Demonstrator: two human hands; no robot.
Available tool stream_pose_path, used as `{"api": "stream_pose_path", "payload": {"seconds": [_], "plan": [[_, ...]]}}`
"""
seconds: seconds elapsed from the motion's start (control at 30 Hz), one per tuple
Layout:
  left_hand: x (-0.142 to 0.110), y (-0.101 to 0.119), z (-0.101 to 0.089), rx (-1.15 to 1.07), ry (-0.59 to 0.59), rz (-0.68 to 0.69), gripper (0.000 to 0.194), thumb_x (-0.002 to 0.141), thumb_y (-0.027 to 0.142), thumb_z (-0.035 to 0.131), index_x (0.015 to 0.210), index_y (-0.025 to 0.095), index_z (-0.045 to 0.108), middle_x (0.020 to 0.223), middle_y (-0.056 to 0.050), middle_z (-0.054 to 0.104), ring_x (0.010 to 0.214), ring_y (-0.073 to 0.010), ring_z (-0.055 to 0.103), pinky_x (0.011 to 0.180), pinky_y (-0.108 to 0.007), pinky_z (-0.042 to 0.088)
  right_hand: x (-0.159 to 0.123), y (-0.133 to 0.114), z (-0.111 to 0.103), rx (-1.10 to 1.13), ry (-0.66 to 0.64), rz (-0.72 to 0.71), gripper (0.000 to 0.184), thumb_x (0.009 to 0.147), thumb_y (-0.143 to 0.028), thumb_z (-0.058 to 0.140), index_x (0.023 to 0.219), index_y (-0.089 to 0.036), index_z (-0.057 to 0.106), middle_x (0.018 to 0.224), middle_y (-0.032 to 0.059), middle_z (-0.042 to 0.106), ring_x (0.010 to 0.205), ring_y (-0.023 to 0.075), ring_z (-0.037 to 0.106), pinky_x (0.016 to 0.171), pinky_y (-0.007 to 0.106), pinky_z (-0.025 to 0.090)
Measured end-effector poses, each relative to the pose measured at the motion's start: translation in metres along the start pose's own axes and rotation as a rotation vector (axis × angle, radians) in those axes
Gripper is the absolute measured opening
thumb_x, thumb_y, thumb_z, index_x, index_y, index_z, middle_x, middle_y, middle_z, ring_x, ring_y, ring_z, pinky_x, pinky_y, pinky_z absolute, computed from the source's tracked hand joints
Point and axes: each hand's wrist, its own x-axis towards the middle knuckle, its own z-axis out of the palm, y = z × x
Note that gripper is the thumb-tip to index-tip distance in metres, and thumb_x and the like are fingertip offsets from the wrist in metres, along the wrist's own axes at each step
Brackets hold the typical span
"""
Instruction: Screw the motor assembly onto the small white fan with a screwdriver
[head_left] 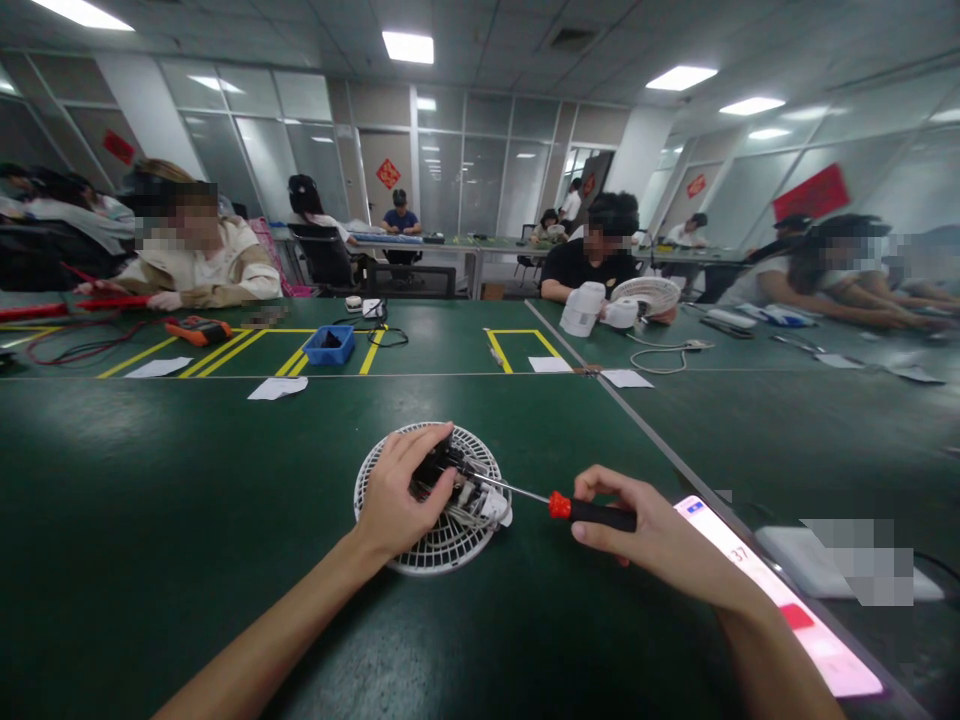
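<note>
A round white fan grille [442, 555] lies on the green table in front of me, with the fan's dark motor [433, 470] and some pale wires on top. My left hand [405, 490] is closed around the motor, thumb on the near side and fingers over the far side. In my right hand [626, 510] is a screwdriver [559, 505] with a red and black handle, gripped between thumb and fingers. Its metal shaft points left, and the tip reaches in among the motor parts. Whether the tip sits in a screw is too small to tell.
A lit phone [750, 560] lies beside my right forearm, near a white object [795, 560]. Farther off stand a blue bin [328, 345], an orange meter [199, 330] and white paper sheets [277, 388]. Across the table a person [592, 260] sits behind another fan [645, 295].
</note>
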Motion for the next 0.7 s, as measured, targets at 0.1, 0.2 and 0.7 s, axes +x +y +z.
{"api": "stream_pose_path", "payload": {"seconds": [0.1, 0.2, 0.7], "plan": [[-0.002, 0.002, 0.003, -0.007, 0.033, -0.022, 0.048, 0.089, 0.025, 0.063, 0.135, 0.026, 0.052, 0.129, -0.005, 0.064, 0.115, -0.023, 0.059, 0.101, -0.043, 0.049, 0.001, 0.0, 0.001, 0.02, -0.002, -0.032, 0.026, 0.085, -0.041, 0.073, 0.094, -0.022, 0.058, 0.089, 0.001, 0.061, 0.071, 0.0143, 0.057, 0.051, 0.021, 0.047], [-0.003, 0.004, 0.005, -0.013, 0.05, -0.033, 0.047, 0.089, 0.025, 0.063, 0.135, 0.025, 0.053, 0.128, -0.006, 0.064, 0.115, -0.0236, 0.059, 0.1, -0.043, 0.049, 0.003, 0.0, 0.003, 0.095, -0.026, -0.034, 0.028, 0.089, -0.046, 0.069, 0.093, -0.021, 0.056, 0.085, 0.0014, 0.064, 0.066, 0.0124, 0.054, 0.048, 0.02, 0.044], [-0.005, 0.009, 0.006, 0.014, 0.13, -0.093, 0.047, 0.085, 0.029, 0.069, 0.13, 0.026, 0.058, 0.123, -0.008, 0.055, 0.109, -0.0212, 0.061, 0.097, -0.04, 0.056, 0.016, 0.02, 0.006, 0.512, -0.118, 0.197, 0.044, 0.079, -0.055, 0.078, 0.09, -0.018, 0.056, 0.075, -0.003, 0.059, 0.039, 0.0005, 0.04, 0.032, 0.013, 0.019]]}}
